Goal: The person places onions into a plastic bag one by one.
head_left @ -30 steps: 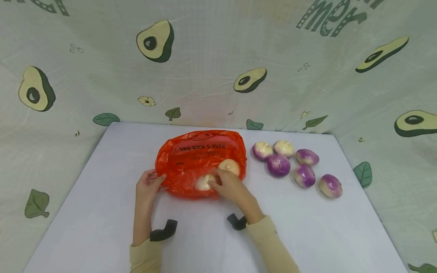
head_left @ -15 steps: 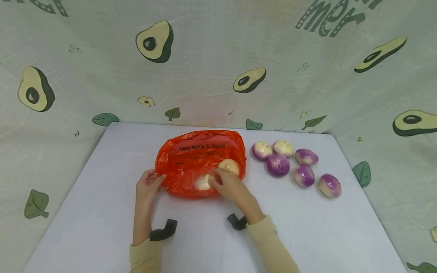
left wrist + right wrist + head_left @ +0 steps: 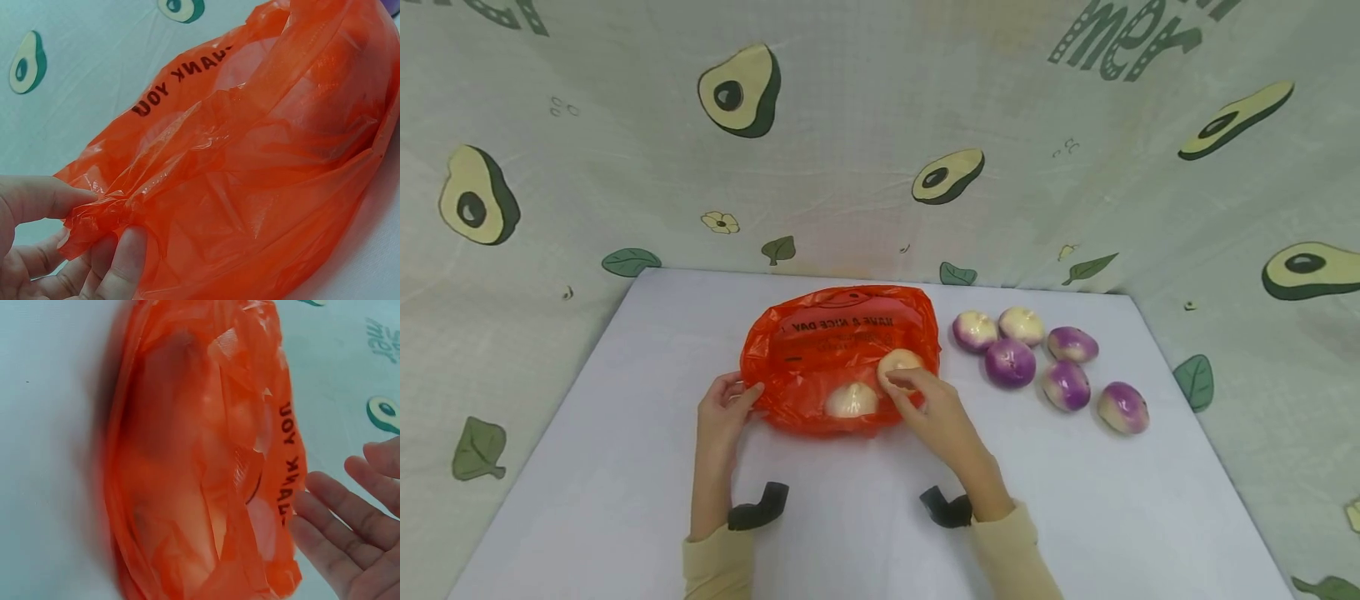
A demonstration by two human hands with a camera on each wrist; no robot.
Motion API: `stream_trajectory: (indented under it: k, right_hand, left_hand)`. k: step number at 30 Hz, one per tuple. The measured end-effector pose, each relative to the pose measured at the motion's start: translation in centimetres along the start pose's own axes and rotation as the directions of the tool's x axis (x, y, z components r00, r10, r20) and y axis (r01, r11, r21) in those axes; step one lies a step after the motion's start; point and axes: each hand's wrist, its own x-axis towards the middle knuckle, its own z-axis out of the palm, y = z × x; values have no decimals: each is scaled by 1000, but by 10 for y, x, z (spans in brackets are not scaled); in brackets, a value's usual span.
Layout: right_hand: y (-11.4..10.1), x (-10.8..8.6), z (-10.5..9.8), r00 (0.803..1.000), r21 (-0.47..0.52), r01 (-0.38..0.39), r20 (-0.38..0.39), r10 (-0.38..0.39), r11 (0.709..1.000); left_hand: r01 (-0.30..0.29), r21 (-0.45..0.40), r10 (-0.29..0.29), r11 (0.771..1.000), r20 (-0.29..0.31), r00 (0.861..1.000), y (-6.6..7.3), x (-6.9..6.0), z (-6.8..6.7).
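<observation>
An orange-red plastic bag (image 3: 762,343) lies with its mouth open mid-table in the head view. Its near left edge is pinched by my left hand (image 3: 724,412); the left wrist view shows bunched plastic between thumb and fingers (image 3: 125,265). Inside are two pale round vegetables, one cream with a pointed top (image 3: 852,401) at the front, another (image 3: 898,362) at the right, partly covered by my right hand (image 3: 942,415). That hand hovers over the bag's near right side. In the right wrist view, its relaxed fingers (image 3: 337,506) hold nothing beside the plastic.
Several purple-and-white turnips, including a mostly purple one (image 3: 1011,363) and one set apart (image 3: 1123,407), lie right of the bag on the white table (image 3: 625,467). Behind the table hangs an avocado-print cloth (image 3: 850,108).
My right hand has drawn back to the right from the front pale vegetable, which now shows more fully in the bag. The left hand keeps its place on the bag's edge.
</observation>
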Motion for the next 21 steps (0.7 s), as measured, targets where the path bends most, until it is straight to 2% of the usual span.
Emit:
stream_trajectory:
  k: [5,9,11,17,21]
  right_hand:
    - [8,-12,-11,991,-15,61,-122,-62,998]
    - [22,-18,-22,962,-29,131,-236,-134,991]
    - [30,-20,-27,946,-46,148,-283,-155,988]
    - [53,-25,-40,911,-111,147,-371,-178,983]
    - [68,-30,-47,909,-137,90,-393,-138,986]
  left_hand:
    - [-23,-13,23,1000,-6,1000,-6,3,-1]
    - [-13,-17,12,1000,-15,1000,-16,10,0]
    - [-13,-10,13,1000,-14,1000,-14,9,0]
    - [19,23,-19,1000,6,1000,4,-1,-1]
    - [21,21,-21,1000,9,1000,5,-2,-1]
